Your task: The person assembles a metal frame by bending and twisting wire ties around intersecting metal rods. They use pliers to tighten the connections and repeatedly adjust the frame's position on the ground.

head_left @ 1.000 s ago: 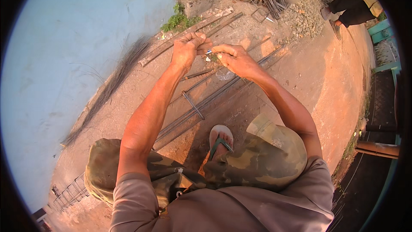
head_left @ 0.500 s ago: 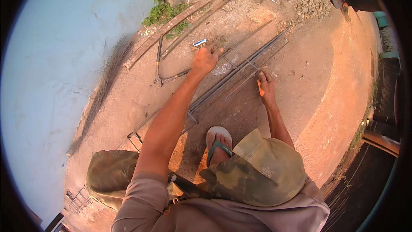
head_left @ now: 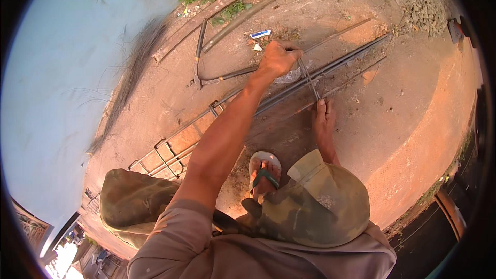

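Note:
A long frame of dark steel reinforcing bars (head_left: 356, 54) lies slantwise over the ground, with square rebar stirrups around it. My left hand (head_left: 279, 58) is closed at the far side of one rebar stirrup (head_left: 309, 77). On its near corner, my right hand (head_left: 324, 116) pinches the same stirrup, close to the near bar. Fingers partly hide both grips. Left of the hands, other stirrups (head_left: 168, 154) sit along the bars. My left forearm covers part of the frame.
A long-handled pincer-like tool (head_left: 198, 75) lies spread on the dirt. Beyond it are a wooden plank (head_left: 217, 6), a bundle of thin wire (head_left: 137, 62) along the blue wall (head_left: 62, 62), and a blue-white packet (head_left: 260, 34). Gravel (head_left: 426, 10) is heaped at far right. My sandalled foot (head_left: 264, 173) stands near the bars.
The view has shifted, showing more of the frame at left. My hands now hold a stirrup tilted up between them. My left hand has turned over, and my right fingers point more upward.

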{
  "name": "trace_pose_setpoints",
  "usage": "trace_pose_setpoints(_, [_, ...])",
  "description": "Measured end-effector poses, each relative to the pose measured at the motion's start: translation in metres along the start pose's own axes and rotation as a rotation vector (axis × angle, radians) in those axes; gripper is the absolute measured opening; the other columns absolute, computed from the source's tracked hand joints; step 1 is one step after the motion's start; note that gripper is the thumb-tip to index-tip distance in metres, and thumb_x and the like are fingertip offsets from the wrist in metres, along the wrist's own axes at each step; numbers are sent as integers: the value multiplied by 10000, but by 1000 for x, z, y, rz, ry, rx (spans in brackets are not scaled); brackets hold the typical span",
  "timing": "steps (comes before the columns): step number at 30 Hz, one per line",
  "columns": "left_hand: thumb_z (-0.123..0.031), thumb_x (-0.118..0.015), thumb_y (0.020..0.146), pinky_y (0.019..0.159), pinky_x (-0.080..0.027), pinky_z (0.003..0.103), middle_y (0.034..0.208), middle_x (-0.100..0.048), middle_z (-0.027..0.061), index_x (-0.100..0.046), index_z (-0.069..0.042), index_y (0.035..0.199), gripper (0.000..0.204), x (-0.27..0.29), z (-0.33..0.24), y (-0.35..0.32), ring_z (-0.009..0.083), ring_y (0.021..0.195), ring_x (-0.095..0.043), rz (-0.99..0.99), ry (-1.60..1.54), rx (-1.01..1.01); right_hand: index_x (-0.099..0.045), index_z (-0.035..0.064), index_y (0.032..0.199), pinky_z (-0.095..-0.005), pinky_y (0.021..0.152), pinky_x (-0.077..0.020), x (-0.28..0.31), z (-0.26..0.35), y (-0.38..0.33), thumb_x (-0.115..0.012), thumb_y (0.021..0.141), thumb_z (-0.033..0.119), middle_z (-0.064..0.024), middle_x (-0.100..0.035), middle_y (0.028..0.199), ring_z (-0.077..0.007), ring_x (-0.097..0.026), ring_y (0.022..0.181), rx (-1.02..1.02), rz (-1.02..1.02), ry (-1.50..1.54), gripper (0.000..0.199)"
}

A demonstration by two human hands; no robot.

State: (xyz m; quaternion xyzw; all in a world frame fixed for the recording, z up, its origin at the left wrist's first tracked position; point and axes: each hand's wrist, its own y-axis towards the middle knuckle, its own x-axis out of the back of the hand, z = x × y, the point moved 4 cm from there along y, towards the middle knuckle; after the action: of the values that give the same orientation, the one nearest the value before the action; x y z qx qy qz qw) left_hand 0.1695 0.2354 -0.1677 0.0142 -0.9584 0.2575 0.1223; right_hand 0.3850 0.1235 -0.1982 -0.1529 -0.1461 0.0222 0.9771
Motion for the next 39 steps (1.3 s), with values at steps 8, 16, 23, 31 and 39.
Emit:
trace_pose_setpoints(8, [-160,-700,823,503,-443,294,615,-632,62,-721,-3,857,162,2,12,9,119,538,-588,29,-132,26,-521,26,866,-308,599,-376,1,17,8,-383,1042,344,-48,-499,716,-144,-442,637,58,-14,-96,389])
trace_pose_setpoints(16, [-106,-686,835,460,-377,252,623,-619,41,-705,1,834,109,5,10,11,95,515,-539,79,-220,15,-518,-26,927,-386,628,-410,-6,18,-1,-395,1022,445,-154,-492,703,-247,-491,661,186,-132,-244,497])
trace_pose_setpoints(23, [-109,-684,829,464,-372,259,609,-618,53,-708,-1,864,117,3,6,15,100,513,-524,56,-162,29,-494,-20,892,-396,605,-394,-7,7,1,-392,1033,401,-158,-447,697,-241,-443,645,190,-240,-257,456])
trace_pose_setpoints(31, [-104,-692,831,493,-444,290,611,-646,81,-708,15,856,123,8,7,6,119,545,-604,94,-146,-55,-540,-17,959,-414,556,-409,-5,4,0,-439,1024,348,-199,-535,674,-331,-514,583,78,-135,-259,384])
trace_pose_setpoints(39, [-122,-703,847,496,-414,284,628,-649,74,-714,5,901,139,14,9,5,109,540,-555,86,-196,3,-604,-14,1128,-460,609,-485,25,60,33,-469,1005,248,-239,-618,763,-395,-615,670,313,-102,-792,319])
